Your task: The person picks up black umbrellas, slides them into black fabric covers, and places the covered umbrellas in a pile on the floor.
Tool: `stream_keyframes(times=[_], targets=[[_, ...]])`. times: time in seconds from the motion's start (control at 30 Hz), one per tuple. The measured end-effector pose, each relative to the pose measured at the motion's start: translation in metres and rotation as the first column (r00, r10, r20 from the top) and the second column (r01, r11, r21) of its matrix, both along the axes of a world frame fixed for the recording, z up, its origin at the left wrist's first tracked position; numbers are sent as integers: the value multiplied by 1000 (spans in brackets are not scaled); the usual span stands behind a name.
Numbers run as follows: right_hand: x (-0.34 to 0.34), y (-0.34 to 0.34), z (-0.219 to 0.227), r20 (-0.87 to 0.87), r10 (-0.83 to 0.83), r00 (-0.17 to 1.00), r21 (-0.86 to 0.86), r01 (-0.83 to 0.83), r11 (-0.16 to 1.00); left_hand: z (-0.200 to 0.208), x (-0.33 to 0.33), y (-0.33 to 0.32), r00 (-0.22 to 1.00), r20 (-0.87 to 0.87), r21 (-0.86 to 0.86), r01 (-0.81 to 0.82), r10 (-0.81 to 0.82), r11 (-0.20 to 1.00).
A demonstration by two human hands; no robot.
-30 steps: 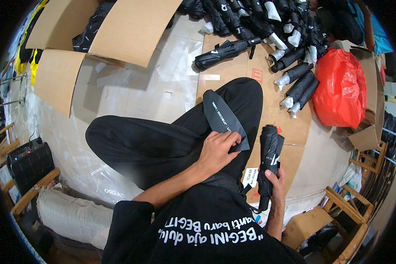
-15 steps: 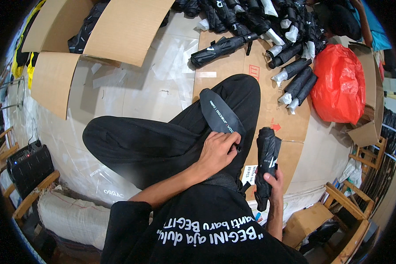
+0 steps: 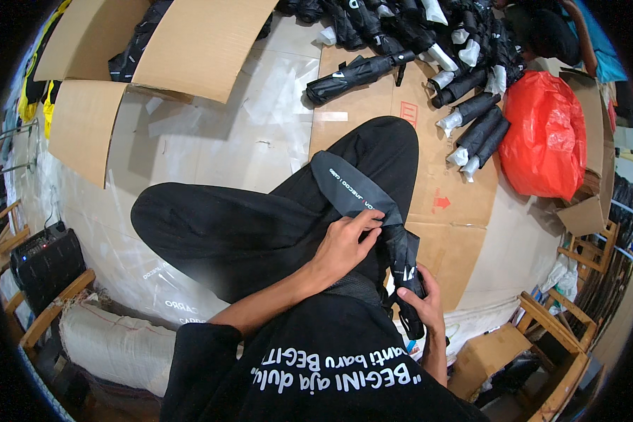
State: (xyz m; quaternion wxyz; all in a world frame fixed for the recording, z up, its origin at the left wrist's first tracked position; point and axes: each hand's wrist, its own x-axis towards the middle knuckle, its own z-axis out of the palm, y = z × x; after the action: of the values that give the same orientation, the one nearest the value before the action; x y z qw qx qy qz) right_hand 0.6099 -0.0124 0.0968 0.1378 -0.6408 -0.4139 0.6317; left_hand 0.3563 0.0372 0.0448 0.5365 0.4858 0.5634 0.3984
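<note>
Over my crossed legs, my left hand (image 3: pixel 349 240) pinches the near end of a flat dark sleeve (image 3: pixel 342 184) with pale lettering. My right hand (image 3: pixel 425 299) grips a folded black umbrella (image 3: pixel 404 269) around its lower part. The umbrella's far end meets the sleeve's mouth beside my left fingers; whether its tip is inside I cannot tell. A loose flap of black fabric stands out from the umbrella's side.
A pile of folded black umbrellas (image 3: pixel 471 56), several with white wrapping, lies ahead on flattened cardboard (image 3: pixel 436 176). One umbrella (image 3: pixel 359 76) lies apart. A red plastic bag (image 3: pixel 545 133) is at right, an open carton (image 3: pixel 197 49) at far left. Another person's arm (image 3: pixel 582 39) shows top right.
My right hand has brought the umbrella left and tilted it, so its far end now meets the sleeve. The sleeve has swung slightly left and down with my left hand.
</note>
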Motion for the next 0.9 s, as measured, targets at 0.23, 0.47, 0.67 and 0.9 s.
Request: stream_keyframes(times=[0.23,0.47,0.67,0.9], targets=[[-27,17,22,292,250,923,194,-313,930,5,5,-2,998,-12,48,-65,65,997],[-26,13,-9,-223,-91,970,-90,73,993,22,-1,3,964,-83,180,-236,254,955],[-49,25,-12,-320,-107,942,-199,43,979,6,-11,-1,850,1,29,-527,527,850],[-59,48,-3,-551,-129,824,-289,-44,956,0,-7,5,487,535,-509,-467,691,723]])
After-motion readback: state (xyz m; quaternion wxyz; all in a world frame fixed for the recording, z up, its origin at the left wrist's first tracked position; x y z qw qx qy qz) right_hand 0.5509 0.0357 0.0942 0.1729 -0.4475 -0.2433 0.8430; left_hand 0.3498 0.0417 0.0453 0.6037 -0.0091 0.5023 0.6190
